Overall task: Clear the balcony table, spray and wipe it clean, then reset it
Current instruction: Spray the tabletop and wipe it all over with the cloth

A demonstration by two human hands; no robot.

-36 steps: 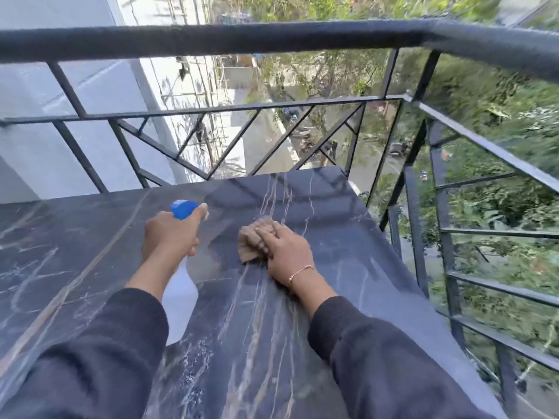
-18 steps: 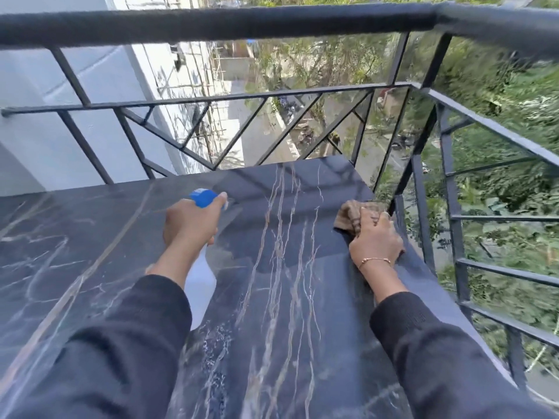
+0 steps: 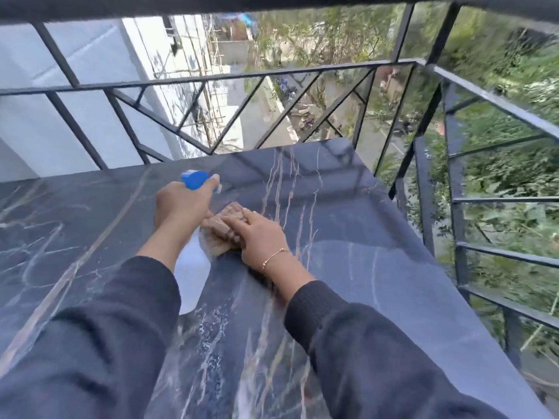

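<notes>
In the head view, my left hand [image 3: 181, 204] is wrapped around the neck of the spray bottle [image 3: 193, 267] at centre frame, its blue trigger head [image 3: 196, 179] poking out above my knuckles and its pale translucent body hanging below my wrist; it looks like light, smooth plastic, likely slippery if wet, so the neck seems the safest hold. My right hand [image 3: 257, 237] lies flat-fingered on the crumpled brown cloth [image 3: 225, 220], soft and limp, best pressed under the palm. Both sit mid-frame on the dark veined table [image 3: 393, 267], a hard, glossy slab with wet droplets in the lower centre.
</notes>
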